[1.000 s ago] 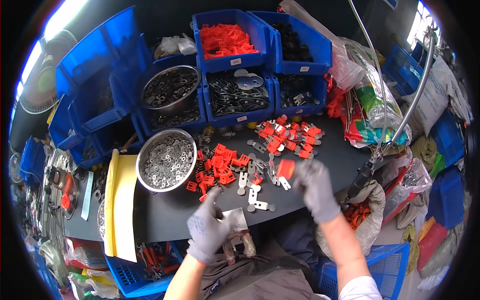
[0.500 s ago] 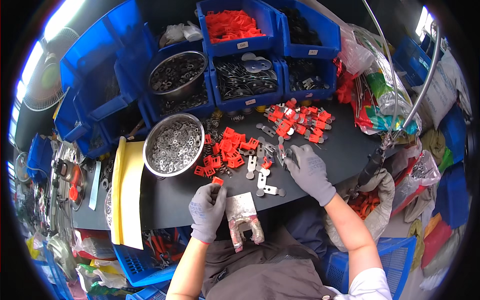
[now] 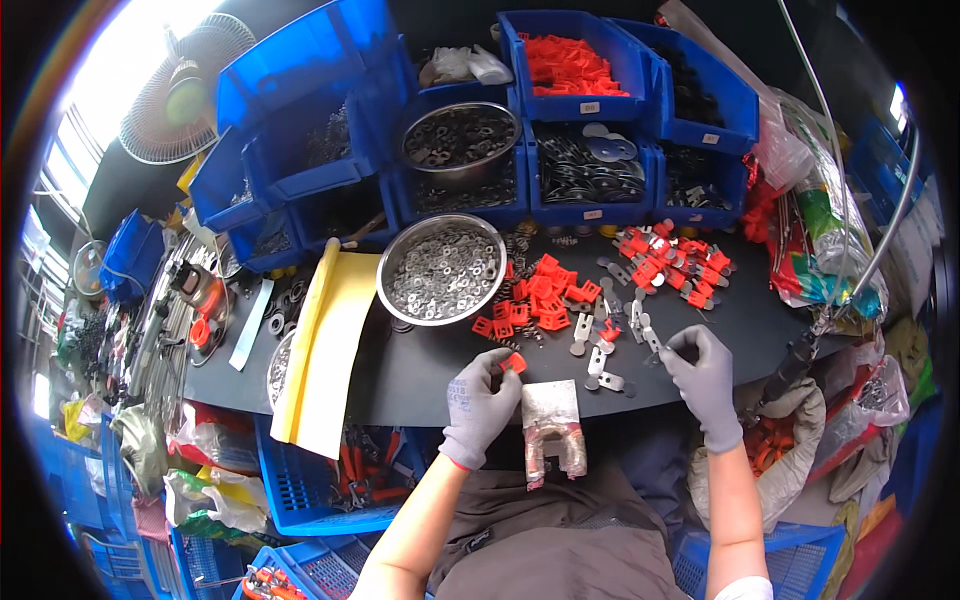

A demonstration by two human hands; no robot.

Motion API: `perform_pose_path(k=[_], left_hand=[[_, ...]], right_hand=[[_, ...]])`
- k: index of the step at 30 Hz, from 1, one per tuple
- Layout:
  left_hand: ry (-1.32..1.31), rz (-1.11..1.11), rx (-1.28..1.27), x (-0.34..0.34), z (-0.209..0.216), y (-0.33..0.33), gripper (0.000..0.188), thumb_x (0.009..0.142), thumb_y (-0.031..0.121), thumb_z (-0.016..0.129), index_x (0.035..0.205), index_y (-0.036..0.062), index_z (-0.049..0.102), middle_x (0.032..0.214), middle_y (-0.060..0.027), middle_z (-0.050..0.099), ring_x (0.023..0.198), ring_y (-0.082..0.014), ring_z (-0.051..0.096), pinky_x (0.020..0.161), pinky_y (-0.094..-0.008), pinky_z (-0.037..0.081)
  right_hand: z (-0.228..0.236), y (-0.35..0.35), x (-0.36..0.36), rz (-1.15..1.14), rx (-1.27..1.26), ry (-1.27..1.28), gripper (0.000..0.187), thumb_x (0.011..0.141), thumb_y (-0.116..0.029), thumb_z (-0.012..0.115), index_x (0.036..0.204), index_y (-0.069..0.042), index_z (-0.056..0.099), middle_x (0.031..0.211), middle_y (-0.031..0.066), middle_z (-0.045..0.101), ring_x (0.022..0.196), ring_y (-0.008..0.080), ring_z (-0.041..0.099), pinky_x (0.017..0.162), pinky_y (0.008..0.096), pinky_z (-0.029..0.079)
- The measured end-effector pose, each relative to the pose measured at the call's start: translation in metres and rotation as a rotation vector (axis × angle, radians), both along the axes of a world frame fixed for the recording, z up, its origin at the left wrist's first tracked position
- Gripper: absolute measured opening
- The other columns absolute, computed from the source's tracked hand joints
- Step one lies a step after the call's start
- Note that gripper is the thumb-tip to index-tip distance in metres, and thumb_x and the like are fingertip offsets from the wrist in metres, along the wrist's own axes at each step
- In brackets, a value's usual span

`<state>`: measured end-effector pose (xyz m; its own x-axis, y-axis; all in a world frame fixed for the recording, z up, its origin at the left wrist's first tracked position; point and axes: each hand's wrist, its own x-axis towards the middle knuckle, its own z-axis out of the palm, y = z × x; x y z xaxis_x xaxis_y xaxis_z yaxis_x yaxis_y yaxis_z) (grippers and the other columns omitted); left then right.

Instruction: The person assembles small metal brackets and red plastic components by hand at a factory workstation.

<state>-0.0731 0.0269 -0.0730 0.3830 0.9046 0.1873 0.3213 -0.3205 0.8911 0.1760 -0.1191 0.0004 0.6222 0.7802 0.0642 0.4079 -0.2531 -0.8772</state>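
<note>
My left hand (image 3: 480, 408), in a grey glove, pinches a small red plastic clip (image 3: 513, 363) between thumb and fingertips. Just to its right, a worn metal fixture (image 3: 550, 402) with two prongs juts over the table's near edge. My right hand (image 3: 706, 384), gloved too, has its thumb and fingers closed on the near end of a small flat metal strip (image 3: 650, 338). Between the hands lie several loose metal strips (image 3: 581, 330). Beyond them is a pile of red clips (image 3: 545, 290); farther right is a heap of red clips joined with metal strips (image 3: 668, 262).
A steel bowl of washers (image 3: 497, 290) stands left of the clips, beside folded yellow paper (image 3: 322, 345). Blue bins (image 3: 590, 213) of parts line the back. A blue basket with red-handled tools (image 3: 290, 500) is below the left edge; a sack (image 3: 800, 445) stands at right.
The whole view has shifted, so the table appears farther right. My right hand has drawn back toward me from the loose parts with the metal strip. My left hand keeps the red clip.
</note>
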Motion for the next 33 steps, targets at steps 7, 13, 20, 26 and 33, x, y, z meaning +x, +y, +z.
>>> perform_pose_path(k=[7,13,20,26,33], left_hand=[[-0.252,-0.112,-0.289,0.002,0.035,-0.027,0.023,0.086,-0.002,0.061,0.108,-0.0028,0.055,0.09,-0.0042,0.064,0.076,-0.0059,0.059,0.067,-0.0205,0.049],[-0.234,-0.157,-0.294,-0.006,0.076,-0.041,0.024,0.083,-0.003,0.062,0.107,-0.0017,0.058,0.092,-0.0042,0.064,0.08,-0.0069,0.059,0.07,-0.023,0.05],[-0.094,-0.314,-0.036,-0.013,0.085,-0.042,0.021,0.083,0.004,0.068,0.103,-0.0013,0.064,0.089,-0.0069,0.067,0.074,-0.0071,0.059,0.069,-0.0239,0.05],[-0.131,-0.325,-0.032,-0.005,0.09,-0.044,0.022,0.076,-0.004,0.065,0.098,0.0,0.063,0.092,-0.0064,0.065,0.074,-0.0093,0.058,0.067,-0.025,0.05],[-0.054,-0.626,-0.019,-0.013,0.109,-0.04,0.022,0.078,0.005,0.068,0.1,0.0052,0.068,0.087,-0.0088,0.067,0.071,-0.0202,0.062,0.066,-0.0311,0.051]], right_hand=[[0.01,0.006,-0.077,0.091,0.471,0.652,0.015,0.08,0.006,0.067,0.086,0.0,0.055,0.095,0.0091,0.062,0.061,0.0037,0.056,0.051,0.0177,0.044],[0.019,0.006,-0.087,0.211,0.418,0.722,0.012,0.082,0.006,0.066,0.087,0.002,0.056,0.098,0.011,0.065,0.065,0.0029,0.057,0.053,0.0174,0.045],[0.025,-0.012,-0.076,0.224,0.358,0.698,0.01,0.08,0.009,0.065,0.083,0.003,0.057,0.099,0.0139,0.064,0.071,0.0058,0.061,0.057,0.0183,0.048],[0.033,-0.014,-0.08,0.152,0.41,0.768,0.011,0.077,0.01,0.065,0.078,0.003,0.058,0.095,0.0149,0.064,0.07,0.0063,0.06,0.06,0.0186,0.048],[0.047,-0.026,-0.065,0.267,0.105,0.763,0.008,0.071,0.009,0.071,0.072,0.004,0.064,0.086,0.0126,0.067,0.067,0.0065,0.058,0.056,0.0194,0.045]])
